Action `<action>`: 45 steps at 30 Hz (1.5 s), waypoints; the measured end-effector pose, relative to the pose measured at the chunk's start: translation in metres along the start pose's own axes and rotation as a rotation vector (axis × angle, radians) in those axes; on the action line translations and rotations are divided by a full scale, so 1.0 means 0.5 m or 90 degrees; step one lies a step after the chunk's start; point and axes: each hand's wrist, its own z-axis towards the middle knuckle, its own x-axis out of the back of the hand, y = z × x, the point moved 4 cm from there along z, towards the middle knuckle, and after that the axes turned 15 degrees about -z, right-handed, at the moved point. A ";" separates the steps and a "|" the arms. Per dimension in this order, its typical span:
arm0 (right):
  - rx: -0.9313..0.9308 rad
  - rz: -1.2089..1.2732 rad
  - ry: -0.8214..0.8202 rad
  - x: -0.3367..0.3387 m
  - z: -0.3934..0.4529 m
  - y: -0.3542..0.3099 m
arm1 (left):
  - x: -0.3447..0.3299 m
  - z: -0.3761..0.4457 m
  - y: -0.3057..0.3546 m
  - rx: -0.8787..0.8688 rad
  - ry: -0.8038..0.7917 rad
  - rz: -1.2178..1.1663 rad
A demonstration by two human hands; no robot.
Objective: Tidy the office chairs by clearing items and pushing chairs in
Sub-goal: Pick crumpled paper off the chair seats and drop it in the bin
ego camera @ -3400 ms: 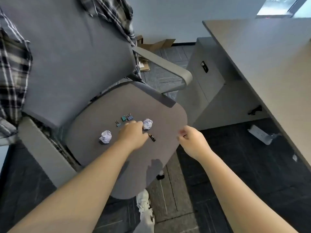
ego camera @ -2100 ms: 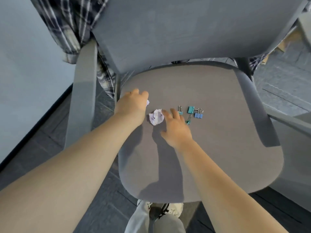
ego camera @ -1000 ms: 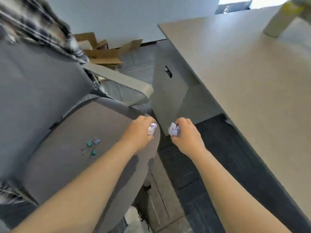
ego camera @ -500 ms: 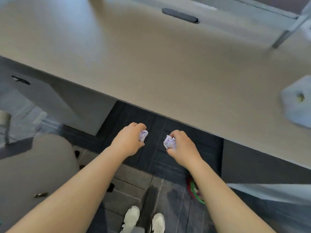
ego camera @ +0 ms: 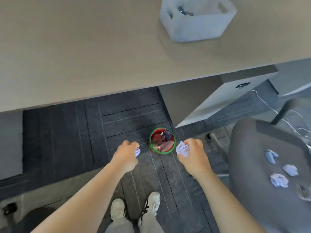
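Two paper balls are mid-disposal: the left hand [ego camera: 125, 153] grips one [ego camera: 137, 152], the right hand [ego camera: 193, 154] another [ego camera: 182, 148], both flanking the bin [ego camera: 162, 140] on the floor. Next, each must move over its rim and let go. More balls [ego camera: 278, 180] wait on the chair [ego camera: 249, 158] beside the worktop [ego camera: 84, 47].

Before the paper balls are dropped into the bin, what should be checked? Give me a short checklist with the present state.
1. Left hand grips its paper ball: ok.
2. Right hand grips its crumpled paper: ok.
3. Bin in view, mouth open: ok.
4. Hands directly over the bin: not ok, one on each side.
5. Room left in the bin: cannot tell.
6. Chair seat cleared: not ok, paper scraps remain.
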 end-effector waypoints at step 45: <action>-0.466 0.268 0.087 0.129 -0.088 0.678 | -0.437 -0.007 0.716 -0.384 -0.204 0.249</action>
